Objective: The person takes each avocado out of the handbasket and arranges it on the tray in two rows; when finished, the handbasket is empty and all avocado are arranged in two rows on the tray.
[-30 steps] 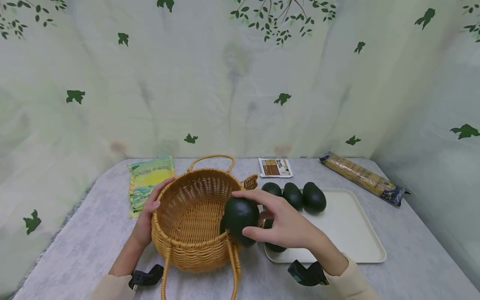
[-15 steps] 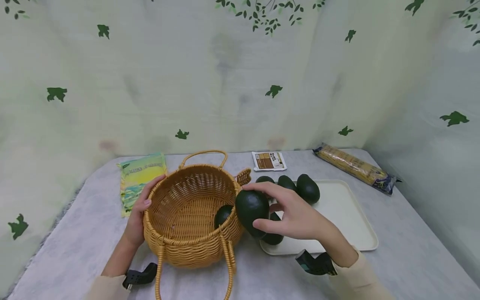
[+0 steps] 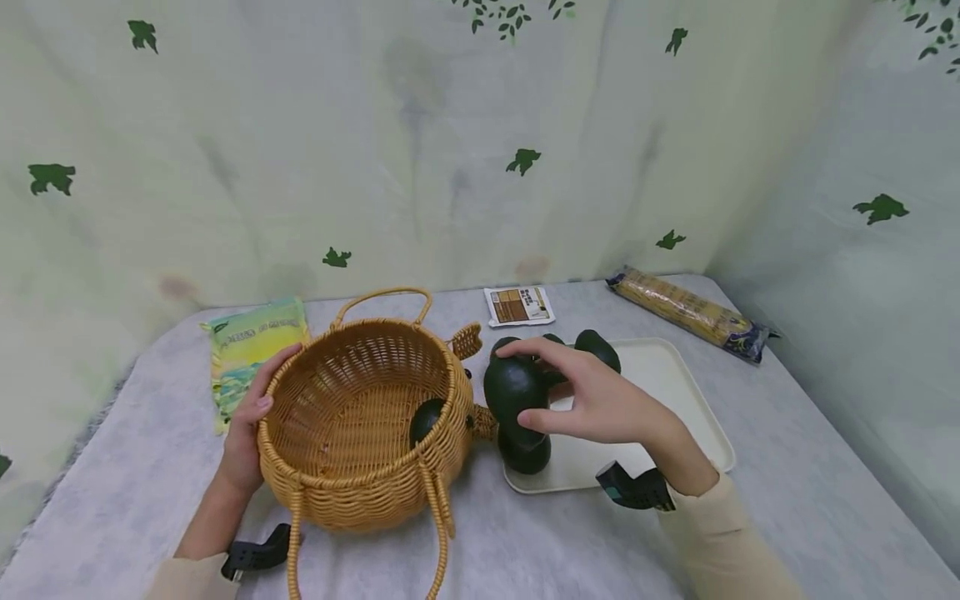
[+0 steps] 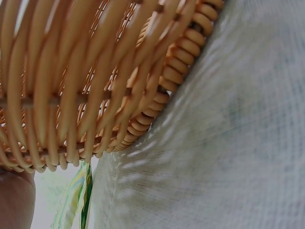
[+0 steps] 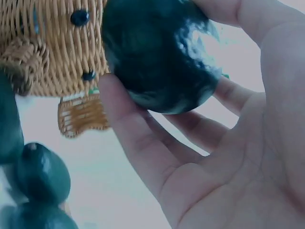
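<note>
My left hand (image 3: 246, 429) holds the left side of a round wicker basket (image 3: 360, 504), thumb near the rim. In the left wrist view, woven wall (image 4: 62, 86) hides most of that hand. One dark green avocado (image 3: 427, 419) lies inside at the basket's right. With thumb and fingers my right hand (image 3: 596, 396) grips another avocado (image 3: 514, 385), over the left edge of the white tray (image 3: 660, 375). Under and behind it several avocados sit on the tray, among them a near avocado (image 3: 525, 458) and a back avocado (image 3: 598, 350), some partly hidden.
A yellow-green packet (image 3: 258, 342) lies behind my left hand. At the back are a small white and brown packet (image 3: 519, 307) and a long noodle-like packet (image 3: 686, 312). The basket's looped handles stand up behind and hang in front.
My right hand has carried the avocado from the basket's right rim rightward to over the tray, uncovering the avocado inside the basket. My left hand stays on the basket; the head view has shifted.
</note>
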{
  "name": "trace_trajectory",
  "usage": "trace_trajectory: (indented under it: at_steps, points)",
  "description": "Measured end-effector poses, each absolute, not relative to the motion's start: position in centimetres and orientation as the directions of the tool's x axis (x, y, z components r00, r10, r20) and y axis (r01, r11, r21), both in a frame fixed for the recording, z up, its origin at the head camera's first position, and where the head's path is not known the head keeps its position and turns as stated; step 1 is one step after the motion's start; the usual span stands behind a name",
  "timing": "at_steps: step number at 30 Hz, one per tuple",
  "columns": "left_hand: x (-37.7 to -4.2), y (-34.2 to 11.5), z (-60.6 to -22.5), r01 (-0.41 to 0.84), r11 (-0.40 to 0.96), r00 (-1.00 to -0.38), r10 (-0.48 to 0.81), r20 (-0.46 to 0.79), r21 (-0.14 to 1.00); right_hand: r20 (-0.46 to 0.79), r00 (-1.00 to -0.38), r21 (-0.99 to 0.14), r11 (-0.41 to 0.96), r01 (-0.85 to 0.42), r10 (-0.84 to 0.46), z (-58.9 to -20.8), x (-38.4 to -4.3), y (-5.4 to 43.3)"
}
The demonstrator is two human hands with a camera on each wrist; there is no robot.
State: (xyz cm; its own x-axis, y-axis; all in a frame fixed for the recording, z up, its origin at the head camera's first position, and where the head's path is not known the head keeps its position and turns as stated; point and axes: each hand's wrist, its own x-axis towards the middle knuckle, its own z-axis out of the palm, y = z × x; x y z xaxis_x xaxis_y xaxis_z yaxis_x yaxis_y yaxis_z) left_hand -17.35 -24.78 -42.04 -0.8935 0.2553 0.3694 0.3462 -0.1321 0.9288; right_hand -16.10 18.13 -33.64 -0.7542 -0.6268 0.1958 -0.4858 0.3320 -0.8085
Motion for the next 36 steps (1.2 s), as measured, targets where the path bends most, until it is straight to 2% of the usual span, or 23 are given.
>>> trace_trajectory:
  at_steps: [8, 15, 19, 27, 36]
  points:
    - [-17.2, -24.9, -41.6, 0.360, -0.160, -0.886, 0.251, 0.391, 0.919, 0.122, -0.784, -0.801, 0.406, -0.440, -0.609, -33.8, -17.5, 19.9]
    - [-17.2, -24.5, -41.2, 0.307, -0.094, -0.930, 0.183, 0.319, 0.947, 0.044, -0.806, -0.824, 0.435, -0.364, -0.590, -33.8, -18.1, 21.7]
    - [-17.2, -24.4, -41.4, 0.320, -0.099, -0.916, 0.222, 0.335, 0.942, 0.004, -0.821, -0.817, 0.472, -0.332, -0.571, -34.3, -18.2, 22.6]
    - [-17.1, -24.4, -41.6, 0.345, -0.134, -0.897, 0.244, 0.368, 0.929, -0.067, -0.824, -0.794, 0.530, -0.298, -0.563, -35.3, -18.7, 23.9]
    - [-17.2, -24.3, -41.7, 0.294, -0.080, -0.933, 0.191, 0.304, 0.952, -0.149, -0.820, -0.797, 0.558, -0.231, -0.553, -36.2, -19.0, 25.0]
